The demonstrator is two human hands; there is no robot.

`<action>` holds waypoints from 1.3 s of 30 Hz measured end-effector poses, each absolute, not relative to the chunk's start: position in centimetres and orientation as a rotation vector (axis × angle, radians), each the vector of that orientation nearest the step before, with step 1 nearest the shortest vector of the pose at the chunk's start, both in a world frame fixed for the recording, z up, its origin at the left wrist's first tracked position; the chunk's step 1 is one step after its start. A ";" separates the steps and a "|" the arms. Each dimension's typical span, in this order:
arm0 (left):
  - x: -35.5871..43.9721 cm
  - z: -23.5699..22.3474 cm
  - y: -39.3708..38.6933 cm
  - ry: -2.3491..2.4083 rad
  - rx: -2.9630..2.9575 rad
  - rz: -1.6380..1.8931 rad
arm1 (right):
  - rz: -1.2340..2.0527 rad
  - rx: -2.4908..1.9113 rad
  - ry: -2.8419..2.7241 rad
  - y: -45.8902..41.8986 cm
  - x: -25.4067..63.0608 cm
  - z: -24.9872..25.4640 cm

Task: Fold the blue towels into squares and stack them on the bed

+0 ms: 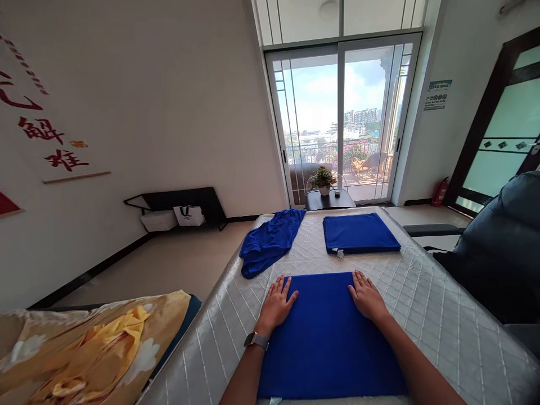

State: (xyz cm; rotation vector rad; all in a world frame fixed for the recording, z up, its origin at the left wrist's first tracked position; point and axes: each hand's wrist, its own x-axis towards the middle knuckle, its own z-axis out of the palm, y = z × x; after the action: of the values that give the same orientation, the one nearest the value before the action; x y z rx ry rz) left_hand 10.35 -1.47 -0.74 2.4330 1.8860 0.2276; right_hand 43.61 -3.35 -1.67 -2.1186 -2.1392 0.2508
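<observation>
A flat blue cloth (324, 337), folded into a neat rectangle, lies right before me on the quilted mattress (202, 349). My left hand (277, 301) rests palm down on its far left corner, fingers outstretched; a watch (256, 340) is on that wrist. On the far right corner lies my right hand (367, 295), also flat with its fingers extended. Farther off is a folded blue stack (360, 232) with a small white tag at its front edge. To its left sits a crumpled blue garment (272, 242).
A bed with a floral cover (169, 315) and a yellow garment (113, 349) is at lower left. Beyond the mattress stands a small black table (314, 199) with a potted plant (323, 177). A dark chair (502, 236) is at right. A low black rack (185, 202) holds bags.
</observation>
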 end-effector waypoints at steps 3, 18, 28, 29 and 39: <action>10.6 -0.7 -1.5 1.899 2.437 0.168 | 0.246 -2.104 -2.119 -3.4 43.6 -1.7; 26.7 0.6 -1.8 1.479 2.686 0.449 | 0.220 -2.073 -2.103 -3.2 44.0 -2.8; 29.2 -2.2 -2.2 1.567 2.544 0.531 | 0.192 -2.072 -2.147 -3.1 44.2 -2.8; 27.5 -1.9 -2.0 1.632 2.533 0.504 | 0.203 -2.080 -2.129 -3.0 44.1 -2.8; 11.3 -2.3 -0.2 2.042 2.390 0.392 | 0.206 -2.096 -2.111 -2.8 43.9 -3.2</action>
State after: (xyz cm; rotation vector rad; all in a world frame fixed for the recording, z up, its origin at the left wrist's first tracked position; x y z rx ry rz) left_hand 11.30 -0.23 -2.33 2.3896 2.0422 0.3923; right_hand 43.94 -2.79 -3.18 -2.0964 -2.1111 0.2060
